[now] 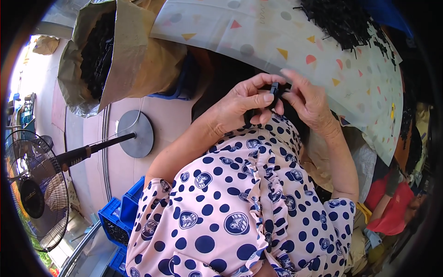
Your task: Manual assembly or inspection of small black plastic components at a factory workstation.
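Left fingers (pixel 262 100) pinch a black piece (pixel 274 87) (grip of right fingers (pixel 300 82) unclear) near patterned sheeting (pixel 207 23) bearing black strips (pixel 339 23).

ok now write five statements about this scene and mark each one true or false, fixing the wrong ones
1. The left hand holds a small dark piece between thumb and fingers. True.
2. The open brown paper sack holds white parts. False: the parts visible inside are black.
3. A heap of thin black strips lies on the pale sheet with coloured shapes. True.
4. The black caged fan stands to the person's right. False: it stands to the left.
5. The right hand touches the fan. False: it is beside the left hand, well apart from the fan.
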Action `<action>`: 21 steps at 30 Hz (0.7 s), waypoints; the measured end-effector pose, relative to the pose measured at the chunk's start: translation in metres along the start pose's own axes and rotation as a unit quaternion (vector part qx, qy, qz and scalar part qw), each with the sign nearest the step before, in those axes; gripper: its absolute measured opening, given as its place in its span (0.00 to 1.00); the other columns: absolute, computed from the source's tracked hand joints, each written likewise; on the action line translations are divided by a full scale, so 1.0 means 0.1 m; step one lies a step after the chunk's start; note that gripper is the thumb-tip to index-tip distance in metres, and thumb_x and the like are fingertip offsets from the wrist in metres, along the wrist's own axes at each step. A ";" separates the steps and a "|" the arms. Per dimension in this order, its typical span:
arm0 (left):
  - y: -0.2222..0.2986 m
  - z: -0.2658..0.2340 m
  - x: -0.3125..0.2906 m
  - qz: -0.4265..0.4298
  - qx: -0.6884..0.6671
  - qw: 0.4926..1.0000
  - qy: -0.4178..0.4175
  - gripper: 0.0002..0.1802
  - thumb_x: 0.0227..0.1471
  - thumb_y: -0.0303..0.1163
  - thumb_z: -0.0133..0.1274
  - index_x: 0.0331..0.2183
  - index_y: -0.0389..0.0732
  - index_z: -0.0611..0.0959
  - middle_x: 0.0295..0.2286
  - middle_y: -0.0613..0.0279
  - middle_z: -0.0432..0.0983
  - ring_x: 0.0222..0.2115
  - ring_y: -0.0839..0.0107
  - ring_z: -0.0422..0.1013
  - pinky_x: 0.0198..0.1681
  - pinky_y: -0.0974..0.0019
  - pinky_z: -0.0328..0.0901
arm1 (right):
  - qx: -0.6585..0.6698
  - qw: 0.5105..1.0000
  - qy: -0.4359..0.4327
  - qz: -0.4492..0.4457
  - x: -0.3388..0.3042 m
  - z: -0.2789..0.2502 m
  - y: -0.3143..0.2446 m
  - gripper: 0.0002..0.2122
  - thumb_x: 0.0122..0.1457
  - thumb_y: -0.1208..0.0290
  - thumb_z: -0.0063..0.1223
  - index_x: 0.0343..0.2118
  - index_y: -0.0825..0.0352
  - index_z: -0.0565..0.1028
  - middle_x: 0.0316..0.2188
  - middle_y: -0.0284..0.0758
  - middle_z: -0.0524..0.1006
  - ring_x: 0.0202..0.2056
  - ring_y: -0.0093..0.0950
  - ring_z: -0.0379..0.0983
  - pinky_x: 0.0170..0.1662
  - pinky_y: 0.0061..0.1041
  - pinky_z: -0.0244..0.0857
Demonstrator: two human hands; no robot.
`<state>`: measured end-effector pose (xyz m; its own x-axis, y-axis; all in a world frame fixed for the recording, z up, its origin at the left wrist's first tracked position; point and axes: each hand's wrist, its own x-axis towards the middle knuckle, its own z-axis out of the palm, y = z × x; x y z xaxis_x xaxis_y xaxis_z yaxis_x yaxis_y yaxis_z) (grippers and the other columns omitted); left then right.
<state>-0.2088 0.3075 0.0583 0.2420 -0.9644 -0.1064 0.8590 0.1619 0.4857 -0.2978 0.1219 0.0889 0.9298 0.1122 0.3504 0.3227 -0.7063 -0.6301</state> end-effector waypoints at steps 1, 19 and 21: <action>-0.01 0.02 0.00 0.026 0.056 0.998 0.032 0.20 0.54 0.30 0.51 0.49 0.42 0.69 0.29 0.54 0.75 0.18 0.78 0.66 0.18 0.80 0.57 | 0.040 0.990 0.007 0.133 -0.06 0.02 -0.03 0.17 0.54 0.78 0.54 0.48 0.65 0.67 0.19 0.29 0.67 0.19 0.20 0.61 0.24 0.17 0.58; -0.21 -0.02 0.05 0.210 0.562 0.784 0.157 0.16 0.49 0.15 0.47 0.40 0.39 0.64 0.20 0.64 0.67 0.19 0.80 0.66 0.21 0.76 0.61 | 0.236 0.931 0.067 0.271 -0.21 0.59 -0.23 0.07 0.65 0.71 0.38 0.39 0.69 0.67 0.19 0.24 0.62 0.21 0.13 0.55 0.24 0.14 0.52; -0.20 -0.01 0.05 0.176 0.612 0.746 0.196 0.17 0.46 0.18 0.48 0.40 0.39 0.66 0.24 0.46 0.70 0.27 0.48 0.71 0.29 0.59 0.66 | 0.237 0.929 0.075 0.275 -0.20 0.64 -0.22 0.07 0.65 0.71 0.39 0.39 0.68 0.67 0.19 0.24 0.62 0.21 0.13 0.55 0.24 0.14 0.52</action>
<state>-0.2242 0.3002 0.0470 0.6752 -0.7327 0.0854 -0.2851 -0.1525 0.9463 -0.3118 0.1801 0.0510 0.9534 -0.2986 -0.0443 -0.1187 -0.2360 -0.9645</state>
